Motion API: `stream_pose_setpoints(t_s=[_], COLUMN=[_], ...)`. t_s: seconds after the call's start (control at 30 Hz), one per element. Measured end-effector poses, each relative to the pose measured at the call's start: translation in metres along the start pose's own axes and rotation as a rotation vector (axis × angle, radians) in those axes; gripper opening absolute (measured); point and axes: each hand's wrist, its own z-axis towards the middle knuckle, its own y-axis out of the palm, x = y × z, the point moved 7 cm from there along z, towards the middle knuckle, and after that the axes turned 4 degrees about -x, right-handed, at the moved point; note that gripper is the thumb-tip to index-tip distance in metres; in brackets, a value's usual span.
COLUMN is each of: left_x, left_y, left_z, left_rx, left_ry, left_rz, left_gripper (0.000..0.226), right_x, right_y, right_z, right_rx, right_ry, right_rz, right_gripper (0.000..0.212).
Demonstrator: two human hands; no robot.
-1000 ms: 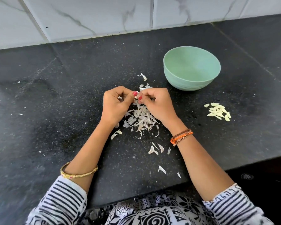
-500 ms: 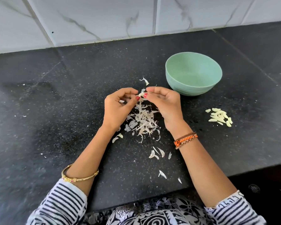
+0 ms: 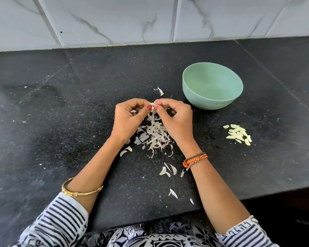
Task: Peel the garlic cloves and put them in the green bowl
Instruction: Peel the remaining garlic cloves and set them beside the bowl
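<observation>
I pinch a garlic clove between the thumb and curled fingers of my left hand and my right hand, just left of the green bowl. A strand of skin hangs from it to the heap of peels below. Peeled cloves lie on the counter, nearer me than the bowl and to its right.

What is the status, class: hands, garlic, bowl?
Both hands, left and right, pinch one garlic clove, skin trailing. Peeled cloves lie on counter, green bowl looks empty. Nothing blocking.
</observation>
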Motion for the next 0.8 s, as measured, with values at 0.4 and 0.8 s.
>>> stream_pose_setpoints(t_s=[0.4,0.8], left_x=[-0.002,-0.006], left_y=[0.0,-0.008], left_z=[-0.003,-0.003], left_rx=[0.029,0.157], left_ry=[-0.11,-0.169], left_rz=[-0.192,-0.218], left_gripper=[0.021,0.023], right_x=[-0.011,-0.007], right_y=[-0.001,-0.002], right_z=[-0.002,-0.001], right_rx=[0.105,0.047], right_ry=[-0.193,-0.017], right_rz=[-0.17,0.067], right_gripper=[0.016,0.017])
